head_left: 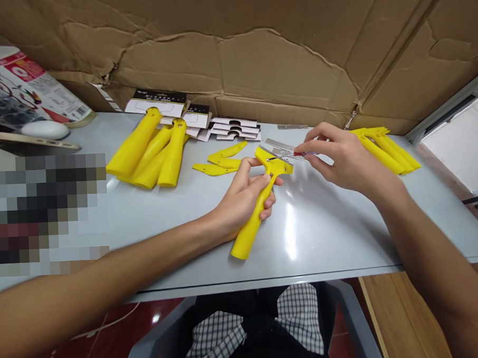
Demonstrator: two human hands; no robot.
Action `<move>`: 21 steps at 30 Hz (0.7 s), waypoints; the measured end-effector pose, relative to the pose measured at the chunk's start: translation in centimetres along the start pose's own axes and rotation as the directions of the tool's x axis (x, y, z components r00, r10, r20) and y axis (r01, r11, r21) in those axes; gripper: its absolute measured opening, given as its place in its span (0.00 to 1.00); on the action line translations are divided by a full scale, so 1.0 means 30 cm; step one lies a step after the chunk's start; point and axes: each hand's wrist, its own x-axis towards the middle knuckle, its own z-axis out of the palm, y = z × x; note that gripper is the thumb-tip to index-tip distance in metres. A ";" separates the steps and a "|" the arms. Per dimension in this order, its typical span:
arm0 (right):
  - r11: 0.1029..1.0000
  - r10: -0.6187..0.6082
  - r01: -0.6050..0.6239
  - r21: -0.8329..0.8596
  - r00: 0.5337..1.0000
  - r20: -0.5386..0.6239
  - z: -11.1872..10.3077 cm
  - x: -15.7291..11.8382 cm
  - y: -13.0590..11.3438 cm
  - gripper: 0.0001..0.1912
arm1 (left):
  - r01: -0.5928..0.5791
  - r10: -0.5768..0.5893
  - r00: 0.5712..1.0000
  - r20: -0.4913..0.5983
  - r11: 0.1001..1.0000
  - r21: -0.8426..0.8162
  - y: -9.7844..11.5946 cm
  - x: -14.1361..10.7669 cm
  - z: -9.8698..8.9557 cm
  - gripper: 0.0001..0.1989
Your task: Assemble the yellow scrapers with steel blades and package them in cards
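My left hand [243, 194] is wrapped round the neck of a yellow scraper [250, 220], its wide head up and its handle slanting down toward the table's front edge. Two screws show on the head. In the fingers of my right hand [336, 153] is a small screwdriver [299, 153] with a red and clear handle. Its thin shaft reaches left, the tip at the left screw of the scraper head. Metal blade strips [275, 142] lie just behind the head. Flat yellow plates [222, 161] rest on the table to the left of it.
Yellow handles [143, 151] are piled at the left, before printed cards [156, 101]. More cards [237, 127] are stacked at the middle back. Assembled-looking yellow scrapers [388, 148] lie at the right. Cardboard [257, 62] walls the back; a printed tub [33, 87] stands back left.
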 end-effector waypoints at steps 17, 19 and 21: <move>0.973 -0.096 0.073 -0.219 0.991 -0.095 -0.035 0.005 -0.128 0.14 | -0.031 0.031 1.000 0.007 0.997 0.065 -0.016 0.002 -0.005 0.10; 0.973 -0.115 0.091 -0.213 0.988 -0.104 -0.038 0.007 -0.133 0.14 | -0.027 0.027 1.000 0.003 0.998 0.060 -0.013 0.003 -0.004 0.11; 0.973 -0.134 0.109 -0.202 0.985 -0.114 -0.042 0.009 -0.136 0.14 | -0.024 0.024 1.000 0.007 0.998 0.052 -0.010 0.004 -0.004 0.12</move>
